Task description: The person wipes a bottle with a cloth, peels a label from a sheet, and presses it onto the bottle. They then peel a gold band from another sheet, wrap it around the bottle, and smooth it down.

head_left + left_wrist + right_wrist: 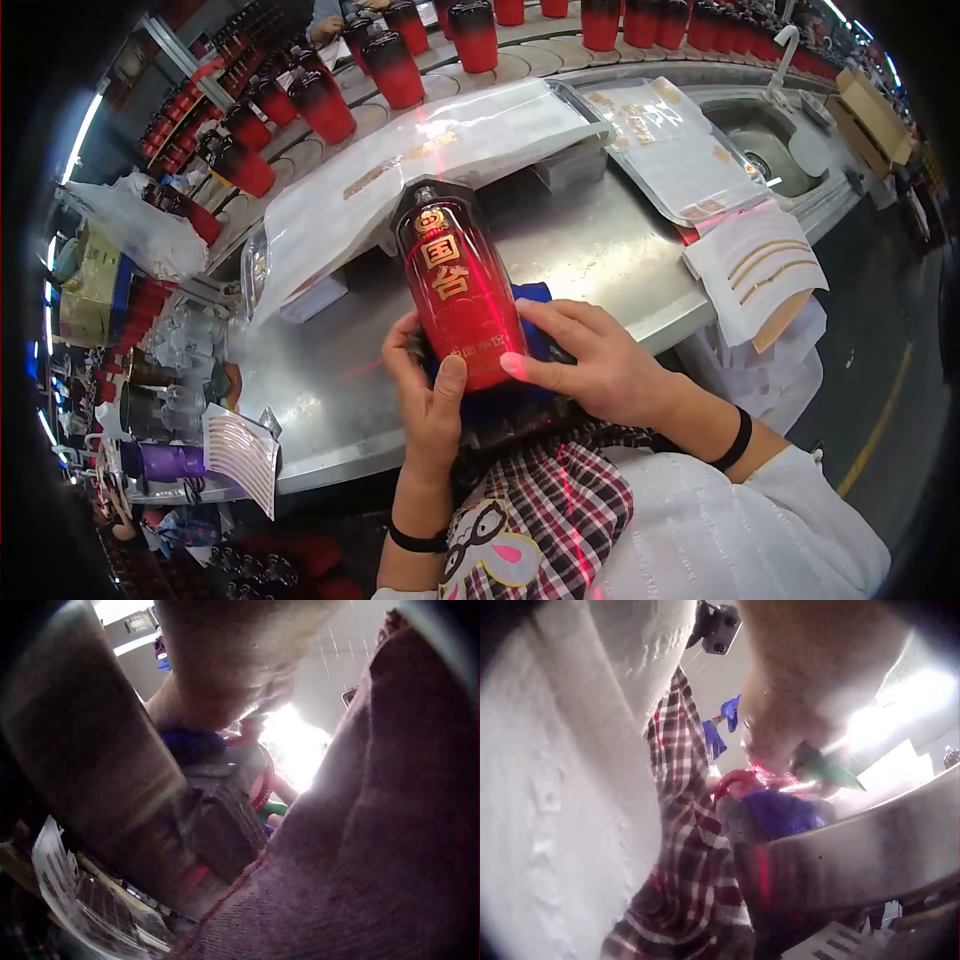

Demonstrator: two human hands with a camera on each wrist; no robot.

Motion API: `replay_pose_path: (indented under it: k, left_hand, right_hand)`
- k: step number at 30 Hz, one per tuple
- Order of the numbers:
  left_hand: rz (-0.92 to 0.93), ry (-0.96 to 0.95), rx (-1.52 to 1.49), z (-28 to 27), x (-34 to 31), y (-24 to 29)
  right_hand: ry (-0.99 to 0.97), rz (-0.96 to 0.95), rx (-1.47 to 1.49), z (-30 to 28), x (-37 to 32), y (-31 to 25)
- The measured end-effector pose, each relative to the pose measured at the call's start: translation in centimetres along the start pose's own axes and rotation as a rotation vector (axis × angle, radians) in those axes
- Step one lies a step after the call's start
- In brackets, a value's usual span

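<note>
A red bottle with a dark top and gold characters [455, 280] leans over the table's front edge in the head view, its base toward the body. My left hand [428, 400] grips its lower left side, thumb on the front. On the lower right side, my right hand [605, 370] holds it with thumb and fingers. Blue cloth [535, 294] lies behind and under the base. In the right wrist view my right hand [802, 697] is above the blue cloth [784, 813]. The left wrist view shows my left hand [225, 667], with its fingertips unclear.
White sheets on trays [400, 165] lie across the metal table [590, 250]. Behind them, red bottles [397, 75] stand on a conveyor. A sink [755, 150] is at the right. Strips on white paper [765, 265] hang at the right edge, others [240, 450] at the left.
</note>
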State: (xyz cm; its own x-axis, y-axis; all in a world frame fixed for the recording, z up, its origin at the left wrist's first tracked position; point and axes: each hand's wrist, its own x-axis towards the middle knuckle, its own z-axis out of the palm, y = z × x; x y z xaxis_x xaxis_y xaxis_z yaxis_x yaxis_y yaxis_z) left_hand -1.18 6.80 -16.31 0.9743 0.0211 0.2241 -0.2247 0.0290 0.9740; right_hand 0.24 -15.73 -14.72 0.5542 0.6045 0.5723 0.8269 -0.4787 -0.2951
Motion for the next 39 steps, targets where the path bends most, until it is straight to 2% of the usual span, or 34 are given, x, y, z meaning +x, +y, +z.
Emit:
replay_pose_path:
  k: [3, 7, 11, 14, 15, 18, 19, 20, 22, 24, 25, 28, 29, 30, 32, 35, 39]
  left_hand:
    - [-0.002, -0.001, 0.005, -0.1, 0.0, -0.3]
    - [0.001, -0.004, -0.012, -0.1, 0.0, -0.3]
    - [-0.005, 0.001, -0.033, 0.1, 0.0, 0.0]
    - [-0.016, -0.020, -0.034, -0.2, -0.1, 0.0]
    - [-0.020, -0.028, -0.052, -0.2, -0.1, 0.1]
    - [-0.016, -0.048, -0.098, -0.4, -0.1, -0.1]
    - [-0.013, -0.051, -0.113, -0.6, -0.2, -0.4]
    - [0.008, -0.058, -0.102, -0.8, -0.2, -0.7]
    - [0.044, -0.069, -0.083, -1.1, -0.3, -1.1]
    - [0.071, 0.032, -0.108, -0.6, -1.0, -1.1]
    - [0.088, 0.079, -0.123, -0.4, -1.3, -1.1]
    - [0.534, 0.007, 0.869, -1.6, -2.8, 0.2]
    - [0.571, -0.077, 1.036, -0.8, -2.8, 2.1]
    - [0.593, -0.092, 1.068, -1.0, -2.8, 1.9]
    - [0.646, -0.118, 1.141, -1.7, -2.7, 1.1]
    - [0.485, -0.036, 1.017, -2.6, -3.5, 0.1]
    - [0.342, 0.102, 0.707, -2.5, -4.2, -1.0]
  right_hand:
    - [0.048, 0.091, -0.003, 0.1, 0.0, 0.4]
    - [0.039, -0.024, 0.016, -0.2, 0.0, 0.0]
    - [0.072, 0.086, -0.034, -0.4, 0.1, 0.8]
    - [0.196, 0.163, 0.281, -0.7, 0.6, 0.3]
    - [0.200, 0.329, 0.505, -1.4, 1.5, -1.1]
    - [-0.088, 0.432, 0.509, -2.3, 3.7, -0.8]
    - [0.049, 0.363, 0.445, -1.5, 4.3, 0.0]
    - [0.242, 0.260, 0.233, -0.7, 5.0, 0.5]
    - [0.163, -0.037, -0.031, -1.9, 5.9, -0.1]
    - [0.025, -0.245, 0.132, -1.3, 5.3, -2.1]
    - [-0.079, -0.274, 0.305, -2.0, 5.4, -2.4]
    - [-0.010, 0.234, 0.634, -2.8, 4.1, -1.1]
    - [0.067, 0.335, 0.625, -2.7, 3.5, -0.5]
    - [0.089, 0.522, 0.789, -2.6, 3.1, -0.5]
    - [0.100, 0.605, 0.792, -2.0, 2.8, -0.3]
    - [0.098, 0.590, 0.799, -1.2, 2.9, -0.6]
    - [0.047, 0.697, 0.808, -0.5, 3.0, -0.2]
